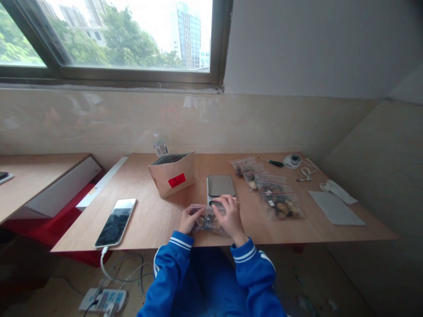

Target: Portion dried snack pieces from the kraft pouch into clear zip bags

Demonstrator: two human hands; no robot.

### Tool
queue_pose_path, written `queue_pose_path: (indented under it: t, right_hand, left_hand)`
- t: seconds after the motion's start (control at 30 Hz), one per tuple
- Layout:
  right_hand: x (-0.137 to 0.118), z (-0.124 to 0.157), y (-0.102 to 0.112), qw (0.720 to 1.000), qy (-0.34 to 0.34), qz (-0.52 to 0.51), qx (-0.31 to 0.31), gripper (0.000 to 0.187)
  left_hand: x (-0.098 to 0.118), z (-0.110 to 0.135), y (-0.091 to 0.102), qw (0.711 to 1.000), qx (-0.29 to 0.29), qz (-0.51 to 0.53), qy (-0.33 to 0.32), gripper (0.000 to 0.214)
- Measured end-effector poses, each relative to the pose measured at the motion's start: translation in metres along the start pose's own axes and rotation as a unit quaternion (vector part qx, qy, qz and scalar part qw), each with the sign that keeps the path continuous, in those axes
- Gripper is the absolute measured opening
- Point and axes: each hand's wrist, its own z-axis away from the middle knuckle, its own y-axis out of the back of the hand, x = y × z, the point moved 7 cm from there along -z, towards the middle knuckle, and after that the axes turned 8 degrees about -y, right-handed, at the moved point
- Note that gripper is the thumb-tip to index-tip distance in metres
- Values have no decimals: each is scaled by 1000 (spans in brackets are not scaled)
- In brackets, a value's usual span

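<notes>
At the table's front edge lies a clear zip bag [209, 221] with dark and brown dried pieces inside. My left hand [189, 219] pinches its top left corner. My right hand [230, 216] grips the top right part of the bag, fingers bent over the seal strip. Right behind the bag stands a kitchen scale [221, 186] with a bare metal plate; my right fingers hide part of its front. Left of the scale, a brown paper pouch [178, 171] with a red label stands upright, its top gaping.
More filled zip bags [282, 207] overlap on the right. Beyond them are a green-handled screwdriver [276, 163], a white dome camera [292, 161] with its cable, and a white sheet [336, 208]. A phone [116, 223] on a charging cable lies left; a bottle [160, 145] stands behind the pouch.
</notes>
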Motion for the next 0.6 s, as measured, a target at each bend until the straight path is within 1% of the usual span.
queue_pose_path:
  t: [0.07, 0.13, 0.2, 0.23, 0.37, 0.5, 0.6]
  right_hand:
    - [-16, -6, -11, 992, 38, 75, -90, 13]
    - [-22, -10, -24, 978, 57, 113, -166, 12]
    - [-22, -12, -32, 966, 66, 125, -214, 16]
    - [-21, -13, -34, 963, 70, 129, -227, 17]
    - [-21, -17, -33, 957, 80, 151, -234, 19]
    - [-26, -18, -34, 952, 91, 171, -236, 20]
    - [-29, -19, -34, 955, 101, 172, -218, 20]
  left_hand:
    - [4, 0, -1, 1000, -4, -1, -16, 28]
    - [8, 0, -1, 1000, -4, -6, -27, 26]
    - [12, 1, -1, 999, -3, -15, -35, 25]
    - [14, 1, -1, 999, -3, -19, -36, 25]
    - [15, 1, -3, 999, -13, -33, -40, 24]
    - [12, 0, -1, 998, -14, -30, -47, 26]
    - [11, -1, 2, 998, -3, -27, -49, 26]
